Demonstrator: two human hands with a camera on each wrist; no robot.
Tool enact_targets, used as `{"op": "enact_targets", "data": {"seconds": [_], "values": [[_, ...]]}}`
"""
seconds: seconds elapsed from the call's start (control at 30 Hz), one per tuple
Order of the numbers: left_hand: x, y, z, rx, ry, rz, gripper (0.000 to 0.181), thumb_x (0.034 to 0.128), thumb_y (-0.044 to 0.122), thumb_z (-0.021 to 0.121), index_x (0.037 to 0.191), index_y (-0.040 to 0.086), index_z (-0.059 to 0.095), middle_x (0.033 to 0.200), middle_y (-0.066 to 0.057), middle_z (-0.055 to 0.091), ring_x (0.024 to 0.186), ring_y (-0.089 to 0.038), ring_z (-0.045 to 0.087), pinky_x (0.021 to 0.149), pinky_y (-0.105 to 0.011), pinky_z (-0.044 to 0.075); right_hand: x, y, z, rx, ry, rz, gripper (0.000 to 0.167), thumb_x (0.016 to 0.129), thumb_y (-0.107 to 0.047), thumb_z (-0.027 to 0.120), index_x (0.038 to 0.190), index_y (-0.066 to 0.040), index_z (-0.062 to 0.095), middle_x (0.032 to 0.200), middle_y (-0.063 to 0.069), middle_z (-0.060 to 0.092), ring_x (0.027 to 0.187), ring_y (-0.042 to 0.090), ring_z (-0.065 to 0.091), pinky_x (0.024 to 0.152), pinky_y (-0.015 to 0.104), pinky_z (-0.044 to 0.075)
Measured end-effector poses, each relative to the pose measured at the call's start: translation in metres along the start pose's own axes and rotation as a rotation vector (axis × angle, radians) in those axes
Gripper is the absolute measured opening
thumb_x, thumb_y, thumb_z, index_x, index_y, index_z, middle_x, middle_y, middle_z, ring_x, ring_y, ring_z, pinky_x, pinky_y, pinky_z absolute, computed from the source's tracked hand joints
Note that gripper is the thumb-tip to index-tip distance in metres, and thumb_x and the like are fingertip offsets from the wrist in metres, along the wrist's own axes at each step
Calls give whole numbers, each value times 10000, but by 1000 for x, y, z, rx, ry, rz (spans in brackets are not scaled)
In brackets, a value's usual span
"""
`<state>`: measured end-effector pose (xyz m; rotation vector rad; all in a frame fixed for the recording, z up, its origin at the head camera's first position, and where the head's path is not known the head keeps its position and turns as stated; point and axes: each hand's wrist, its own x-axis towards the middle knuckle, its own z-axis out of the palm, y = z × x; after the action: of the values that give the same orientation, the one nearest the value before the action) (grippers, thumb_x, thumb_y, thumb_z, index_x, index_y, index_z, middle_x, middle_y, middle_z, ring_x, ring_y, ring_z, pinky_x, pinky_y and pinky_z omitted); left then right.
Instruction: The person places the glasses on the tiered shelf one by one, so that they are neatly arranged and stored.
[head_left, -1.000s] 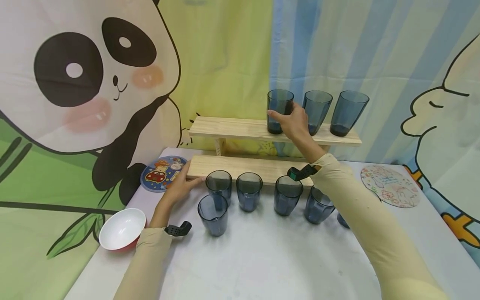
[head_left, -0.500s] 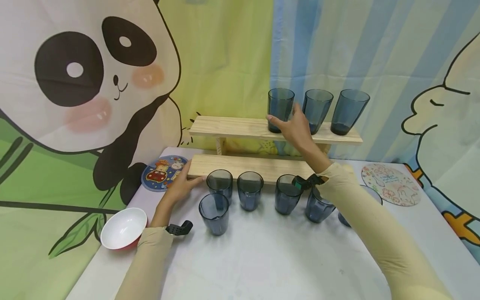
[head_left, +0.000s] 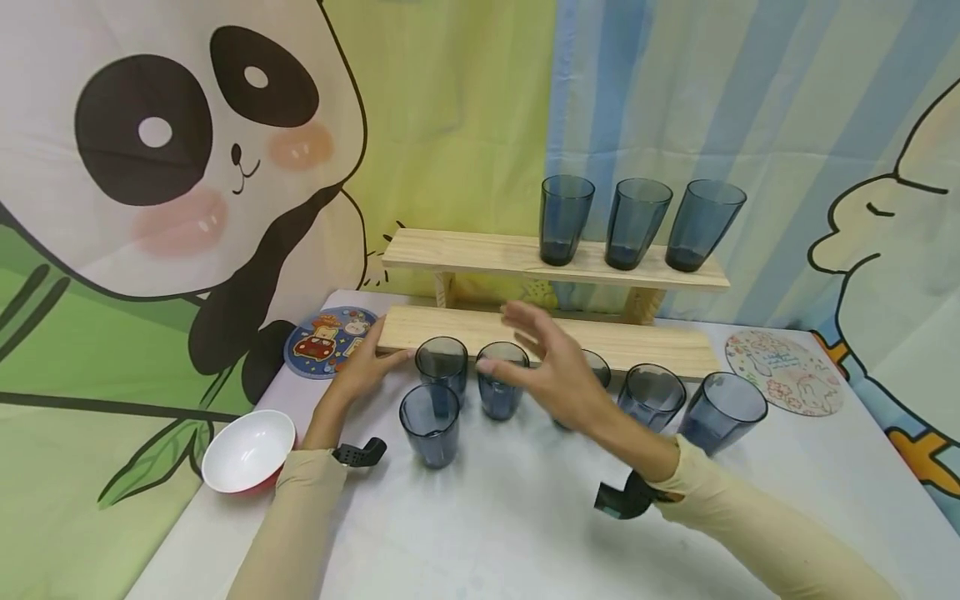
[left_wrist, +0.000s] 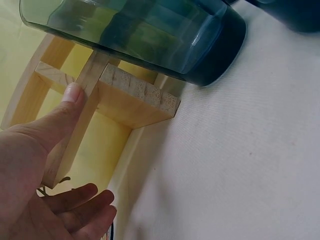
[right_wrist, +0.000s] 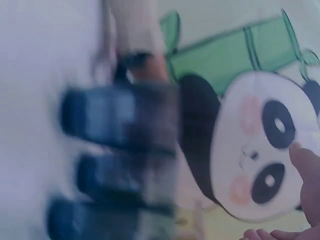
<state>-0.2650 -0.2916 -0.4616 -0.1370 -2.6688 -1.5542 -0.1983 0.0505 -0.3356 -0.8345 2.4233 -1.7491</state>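
Observation:
My left hand (head_left: 363,372) holds the left end of the lower board of a two-tier wooden shelf (head_left: 465,252); in the left wrist view its thumb (left_wrist: 73,95) presses on the board and other fingers curl beyond it. My right hand (head_left: 562,377), fingers spread and holding nothing, hovers above the table beside a blue glass (head_left: 499,398) in the row before the shelf. Three upright blue glasses stand on the upper board, the leftmost glass (head_left: 566,218) nearest its middle. Nearer the front edge, another glass (head_left: 431,432) stands alone. The right wrist view is blurred.
More blue glasses line the table before the shelf, among them a glass (head_left: 723,410) at the right end. A white bowl (head_left: 249,450) with a red outside sits far left. Round mats lie either side: a blue mat (head_left: 318,350) and a pale mat (head_left: 783,371).
My right hand has let go of the leftmost glass on the upper board and moved down toward the front row. My left hand stays at the shelf.

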Motion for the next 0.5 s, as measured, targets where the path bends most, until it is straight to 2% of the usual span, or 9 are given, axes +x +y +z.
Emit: {"op": "enact_targets", "data": {"seconds": [0.1,0.2,0.33,0.5], "values": [[-1,1,0,-3,4,-5,926,1014,306,737,1709,186,137,1742,-179,207,1590,-418,217,1278,-631,153,-19,18,33,-10,-92,13,934,867,-378,888,1616,-135,387,1624,22,463,1497,181,456,1223,321,378],[-1,0,0,-1,7,-7,923,1016,309,734,1710,194,136,1739,-180,213,1587,-420,224,1275,-632,163,-30,35,61,-12,-138,30,964,856,-399,894,1617,-106,380,1611,35,478,1495,178,459,1220,291,373],[-1,-2,1,-1,2,-7,921,1018,327,730,1710,203,134,1739,-180,213,1592,-421,211,1276,-635,155,-35,49,85,-21,-131,58,984,843,-429,898,1612,-97,382,1622,67,465,1497,223,462,1212,300,387],[0,-4,1,-14,0,7,916,1019,329,727,1708,201,137,1740,-178,209,1599,-419,189,1280,-638,131,-33,60,101,-29,-119,82,1000,839,-485,886,1612,-98,383,1608,88,477,1458,274,513,1188,363,432]]}}
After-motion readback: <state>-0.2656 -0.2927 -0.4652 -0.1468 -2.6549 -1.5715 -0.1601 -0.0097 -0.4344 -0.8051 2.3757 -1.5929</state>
